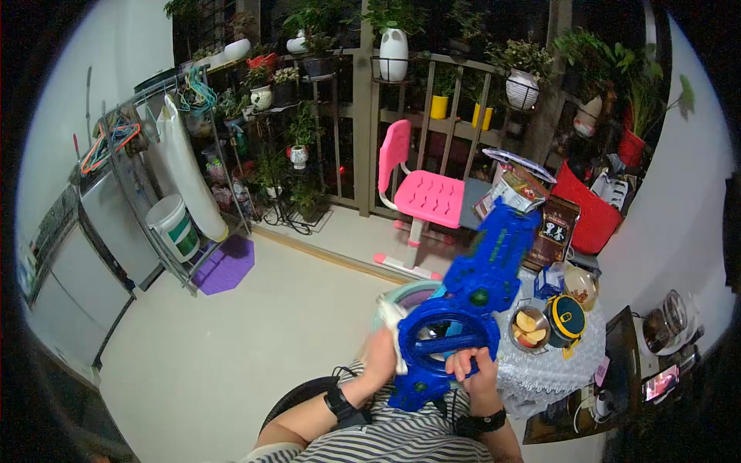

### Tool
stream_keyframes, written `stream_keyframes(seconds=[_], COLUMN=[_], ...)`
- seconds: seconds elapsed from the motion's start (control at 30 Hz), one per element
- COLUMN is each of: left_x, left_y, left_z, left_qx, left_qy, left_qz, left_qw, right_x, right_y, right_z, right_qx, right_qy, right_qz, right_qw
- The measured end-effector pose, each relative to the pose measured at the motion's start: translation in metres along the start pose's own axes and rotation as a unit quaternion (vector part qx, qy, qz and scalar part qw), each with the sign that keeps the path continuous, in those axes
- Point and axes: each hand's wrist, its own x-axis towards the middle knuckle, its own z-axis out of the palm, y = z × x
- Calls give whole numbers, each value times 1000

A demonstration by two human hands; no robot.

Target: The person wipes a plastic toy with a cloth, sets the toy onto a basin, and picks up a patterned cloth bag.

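Observation:
A long blue plastic toy (482, 266) with a ring-shaped part stands out in front of my striped shirt, tilted up to the right. My right hand (475, 369) has its fingers wrapped on the lower right of the ring. At the ring's left side, my left hand (380, 356) is closed on a white cloth (392, 318), which lies against the blue plastic. Behind the ring, a round tub (401, 293) is partly hidden.
On the right, a lace-covered table (567, 369) holds a bowl of cut fruit (529, 328) and a dark lidded pot (566, 318). Ahead are a pink chair (428, 197) and potted plants by a railing. A drying rack and white bucket (174, 228) stand at left.

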Motion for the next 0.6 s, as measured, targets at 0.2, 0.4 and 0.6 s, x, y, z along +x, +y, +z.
stream_keyframes(seconds=[0.2, 0.4, 0.6], left_x=[0, 55, 82], left_y=[12, 63, 115], left_z=[9, -48, -61], left_qx=[-110, 136, -381], left_qy=[-184, -150, -164], left_qz=[49, -34, 3], left_qw=[975, 979, 910], right_x=[-10, -7, 12], right_y=[-10, -13, -15], right_z=[-17, -17, 2], right_qx=[27, 41, 3], right_qy=[76, 54, 8], right_qz=[-41, -74, -20], right_qw=[996, 995, 1000])
